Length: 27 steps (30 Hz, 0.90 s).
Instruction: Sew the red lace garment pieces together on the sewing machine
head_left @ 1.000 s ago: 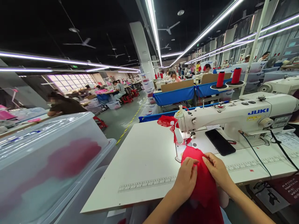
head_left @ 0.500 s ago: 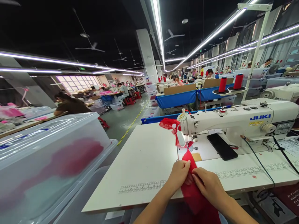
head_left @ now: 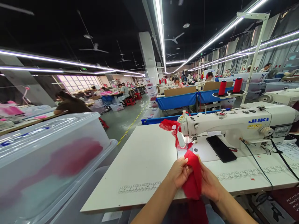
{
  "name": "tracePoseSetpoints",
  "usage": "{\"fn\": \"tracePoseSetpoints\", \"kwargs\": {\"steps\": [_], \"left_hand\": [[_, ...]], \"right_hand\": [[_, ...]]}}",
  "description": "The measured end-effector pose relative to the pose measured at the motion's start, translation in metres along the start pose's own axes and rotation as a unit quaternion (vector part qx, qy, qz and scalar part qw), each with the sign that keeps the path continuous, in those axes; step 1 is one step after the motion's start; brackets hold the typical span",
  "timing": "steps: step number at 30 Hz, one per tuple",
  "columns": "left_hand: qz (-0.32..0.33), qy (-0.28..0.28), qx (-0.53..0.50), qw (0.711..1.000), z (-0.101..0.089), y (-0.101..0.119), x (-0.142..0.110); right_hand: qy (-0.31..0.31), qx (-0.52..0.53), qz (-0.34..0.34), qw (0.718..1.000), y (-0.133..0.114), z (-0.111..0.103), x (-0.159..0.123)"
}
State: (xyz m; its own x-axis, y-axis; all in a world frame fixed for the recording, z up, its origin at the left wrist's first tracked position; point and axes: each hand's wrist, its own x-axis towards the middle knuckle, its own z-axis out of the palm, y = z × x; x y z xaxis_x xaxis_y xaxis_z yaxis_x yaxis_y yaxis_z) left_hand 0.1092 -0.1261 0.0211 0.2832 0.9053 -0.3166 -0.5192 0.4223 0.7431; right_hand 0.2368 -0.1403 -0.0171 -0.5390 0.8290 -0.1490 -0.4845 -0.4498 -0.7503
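A strip of red fabric (head_left: 193, 179) hangs between my two hands, just in front of the sewing machine (head_left: 224, 123), and drops over the table edge toward my lap. My left hand (head_left: 179, 171) pinches its left edge, thumb on top and fingers curled. On the other side my right hand (head_left: 209, 182) grips the fabric, its fingertips partly hidden behind the cloth. The upper end of the strip lies close to the needle area; whether it is under the presser foot I cannot tell. More sheer red fabric (head_left: 168, 124) is bunched behind the machine head.
A black phone (head_left: 221, 148) lies on the machine bed. The white table (head_left: 130, 158) has a printed ruler along its front. Two red thread cones (head_left: 222, 88) stand behind the machine. A clear plastic bin (head_left: 53, 165) is at left. Several people work at other tables.
Both hands have shifted their hold on the red fabric. The strip, earlier stretched flat toward the needle, is now lifted and folded over between them, and the right hand has turned to its side.
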Motion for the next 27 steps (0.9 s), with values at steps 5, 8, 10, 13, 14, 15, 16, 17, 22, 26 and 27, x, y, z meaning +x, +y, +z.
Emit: {"fn": "tracePoseSetpoints", "kwargs": {"steps": [5, 8, 10, 13, 14, 15, 16, 17, 22, 26, 27], "left_hand": [[-0.013, 0.004, 0.004, 1.000, -0.012, 0.009, -0.004], [-0.019, 0.000, 0.021, 1.000, -0.020, 0.011, -0.005], [-0.025, -0.006, 0.035, 0.999, -0.023, 0.009, -0.005], [-0.030, -0.010, 0.054, 0.998, -0.027, 0.004, -0.006], [-0.030, -0.009, 0.058, 0.998, -0.028, 0.003, -0.006], [-0.029, -0.007, 0.062, 0.998, -0.030, 0.001, -0.006], [-0.026, -0.003, 0.065, 0.998, -0.032, 0.000, -0.006], [-0.023, 0.001, 0.070, 0.997, -0.034, 0.000, -0.007], [-0.036, -0.010, 0.128, 0.991, -0.040, -0.003, -0.007], [-0.043, -0.024, 0.143, 0.988, -0.037, -0.005, -0.009], [-0.049, -0.027, 0.152, 0.987, -0.036, -0.005, -0.011]], "right_hand": [[0.053, 0.084, 0.001, 0.995, -0.001, -0.004, 0.003], [0.113, 0.073, -0.023, 0.991, -0.016, -0.006, -0.008], [0.113, 0.039, -0.003, 0.993, -0.026, -0.006, -0.020], [0.065, -0.062, 0.058, 0.994, -0.035, -0.009, -0.040], [0.048, -0.101, 0.076, 0.991, -0.037, -0.012, -0.046], [0.035, -0.139, 0.089, 0.986, -0.038, -0.016, -0.051], [0.027, -0.171, 0.096, 0.980, -0.039, -0.019, -0.056], [0.024, -0.199, 0.098, 0.975, -0.040, -0.022, -0.060], [0.135, -0.208, 0.009, 0.969, -0.037, -0.023, -0.078], [0.189, -0.267, 0.035, 0.944, -0.029, -0.029, -0.092], [0.191, -0.295, 0.042, 0.935, -0.027, -0.033, -0.094]]}}
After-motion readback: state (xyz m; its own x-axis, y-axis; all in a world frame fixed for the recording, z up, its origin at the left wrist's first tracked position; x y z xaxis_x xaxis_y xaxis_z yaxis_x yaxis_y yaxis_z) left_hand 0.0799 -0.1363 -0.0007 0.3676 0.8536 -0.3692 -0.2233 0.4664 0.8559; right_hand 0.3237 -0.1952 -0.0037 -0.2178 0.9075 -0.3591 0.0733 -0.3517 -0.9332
